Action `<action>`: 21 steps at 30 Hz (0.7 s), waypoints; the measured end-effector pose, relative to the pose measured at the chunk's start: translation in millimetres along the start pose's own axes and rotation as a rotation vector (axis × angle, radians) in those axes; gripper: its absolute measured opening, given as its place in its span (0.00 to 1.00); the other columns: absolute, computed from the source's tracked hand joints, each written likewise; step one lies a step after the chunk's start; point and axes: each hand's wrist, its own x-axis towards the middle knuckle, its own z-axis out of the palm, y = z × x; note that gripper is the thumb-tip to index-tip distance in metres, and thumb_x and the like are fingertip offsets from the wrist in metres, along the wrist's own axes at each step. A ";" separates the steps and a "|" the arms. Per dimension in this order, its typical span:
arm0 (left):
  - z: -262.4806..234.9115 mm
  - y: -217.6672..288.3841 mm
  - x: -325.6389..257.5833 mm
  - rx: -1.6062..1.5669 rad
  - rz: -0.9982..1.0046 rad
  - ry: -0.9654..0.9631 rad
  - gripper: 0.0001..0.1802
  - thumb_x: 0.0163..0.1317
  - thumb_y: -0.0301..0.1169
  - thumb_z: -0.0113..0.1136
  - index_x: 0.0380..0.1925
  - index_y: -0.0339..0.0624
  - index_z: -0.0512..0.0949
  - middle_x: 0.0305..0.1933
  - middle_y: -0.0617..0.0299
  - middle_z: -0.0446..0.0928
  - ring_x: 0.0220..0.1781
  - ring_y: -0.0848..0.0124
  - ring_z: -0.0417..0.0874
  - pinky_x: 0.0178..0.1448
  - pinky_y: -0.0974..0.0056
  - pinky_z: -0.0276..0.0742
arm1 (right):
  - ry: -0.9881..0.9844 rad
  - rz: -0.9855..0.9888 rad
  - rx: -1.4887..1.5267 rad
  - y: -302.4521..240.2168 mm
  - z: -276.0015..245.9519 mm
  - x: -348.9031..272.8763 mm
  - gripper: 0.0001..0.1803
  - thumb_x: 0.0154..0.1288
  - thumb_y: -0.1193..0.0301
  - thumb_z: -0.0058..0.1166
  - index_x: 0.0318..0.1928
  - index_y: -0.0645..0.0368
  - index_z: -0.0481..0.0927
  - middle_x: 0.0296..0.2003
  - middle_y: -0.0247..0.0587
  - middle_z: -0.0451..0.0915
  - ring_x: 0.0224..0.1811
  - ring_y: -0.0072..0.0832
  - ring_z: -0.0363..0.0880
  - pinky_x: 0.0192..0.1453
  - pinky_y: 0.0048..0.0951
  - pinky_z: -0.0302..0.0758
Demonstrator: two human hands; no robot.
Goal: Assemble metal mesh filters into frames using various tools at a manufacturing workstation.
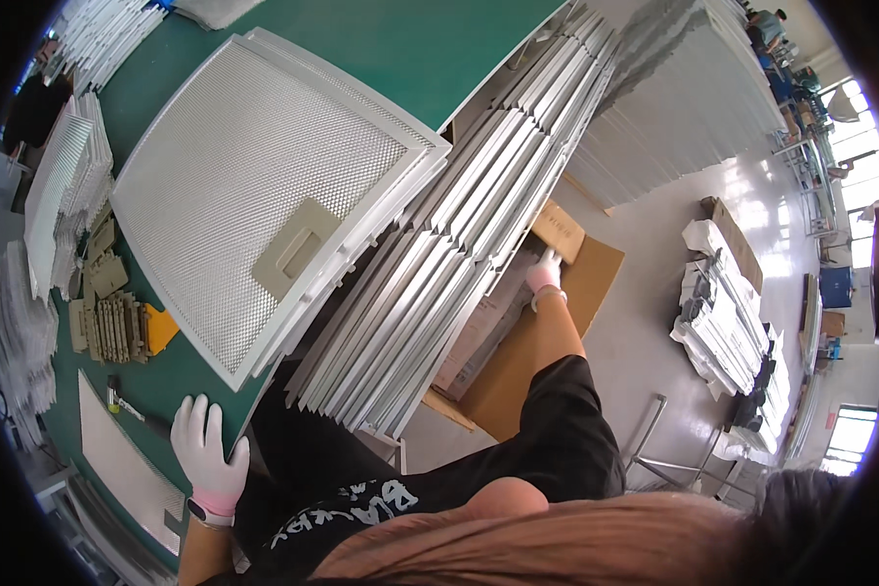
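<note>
My left hand (208,454), in a white glove, rests at the edge of the green table (400,59) with its fingers spread and nothing in them. Beside it lie a small hammer-like tool (132,408) and a narrow mesh strip (117,444). My right hand (545,272), also gloved, reaches down to an open cardboard box (581,308). Its fingertips meet the box's tan flap (559,232), and their grip is too small to make out. Stacked on the table are white-framed mesh panels (264,166), the top one bearing a beige plate (298,249) with a recessed slot.
A long row of metal frame profiles (459,215) stands between the table and the box. Beige plastic parts (117,327) and an orange piece (161,329) sit at the table's left. Large sheets (669,117) stand beyond; a wrapped stack (723,303) and a metal-tube frame (645,444) are at right.
</note>
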 end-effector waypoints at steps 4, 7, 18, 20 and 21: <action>8.9 -0.3 5.3 -0.018 0.052 -0.011 0.36 0.46 0.30 0.65 0.58 0.34 0.69 0.64 0.42 0.69 0.66 0.38 0.66 0.67 0.39 0.62 | 0.534 -0.335 -0.085 -7.9 -80.5 30.9 0.31 0.57 0.80 0.45 0.65 0.64 0.67 0.65 0.56 0.67 0.62 0.52 0.71 0.64 0.44 0.73; 14.4 -4.7 2.7 -0.034 0.065 -0.015 0.36 0.45 0.28 0.62 0.59 0.33 0.68 0.63 0.39 0.68 0.66 0.37 0.66 0.66 0.37 0.62 | 0.444 -0.427 0.031 23.1 -101.9 93.6 0.36 0.54 0.83 0.41 0.68 0.67 0.63 0.66 0.62 0.65 0.69 0.55 0.64 0.73 0.42 0.64; 15.8 -9.9 -14.9 0.045 0.000 -0.033 0.36 0.42 0.27 0.61 0.57 0.32 0.69 0.65 0.38 0.65 0.68 0.34 0.63 0.68 0.36 0.60 | -0.040 -0.279 -0.448 15.0 -56.6 66.6 0.44 0.53 0.65 0.65 0.71 0.55 0.62 0.68 0.51 0.66 0.70 0.46 0.65 0.71 0.40 0.66; 15.4 -10.5 -19.8 0.054 -0.035 -0.069 0.35 0.42 0.26 0.62 0.56 0.32 0.69 0.65 0.37 0.64 0.69 0.34 0.63 0.69 0.35 0.59 | 0.005 -0.278 -0.660 38.5 -32.6 86.0 0.58 0.44 0.51 0.71 0.75 0.52 0.55 0.73 0.49 0.58 0.76 0.46 0.54 0.78 0.43 0.55; 16.7 -10.9 -23.1 0.063 -0.077 -0.095 0.35 0.41 0.26 0.62 0.55 0.32 0.69 0.66 0.36 0.63 0.69 0.33 0.62 0.69 0.35 0.59 | 0.028 -0.239 -0.703 60.7 -18.9 102.8 0.56 0.47 0.51 0.69 0.75 0.52 0.55 0.74 0.49 0.55 0.77 0.46 0.51 0.79 0.43 0.53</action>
